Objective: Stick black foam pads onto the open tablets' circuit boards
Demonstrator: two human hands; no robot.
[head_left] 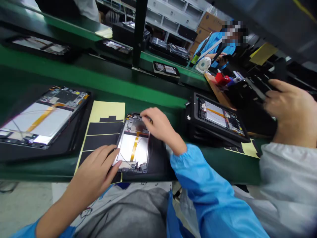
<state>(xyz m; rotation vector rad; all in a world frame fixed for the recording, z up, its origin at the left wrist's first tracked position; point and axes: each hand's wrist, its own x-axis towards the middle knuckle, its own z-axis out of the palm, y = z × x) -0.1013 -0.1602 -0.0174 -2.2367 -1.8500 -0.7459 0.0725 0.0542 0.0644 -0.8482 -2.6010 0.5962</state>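
Note:
An opened tablet [142, 150] lies in front of me, with white battery cells, an orange ribbon cable and a circuit board at its far end. My left hand [99, 167] grips the tablet's left edge near its lower corner, thumb and fingers bent around it. At the far right corner my right hand [158, 124] rests with its fingers pinched together over the board; whatever they hold is hidden. Partly beneath the tablet's left side is a yellow backing sheet [107, 108] carrying black adhesive pieces [102, 128].
Another opened tablet [49, 115] lies at left. At right stands a stack of black trays [195, 122] with a tablet on top. A co-worker's blurred hand [289, 105] reaches in from the right. More tablets [166, 68] lie along the green conveyor; a person in blue [213, 43] is beyond.

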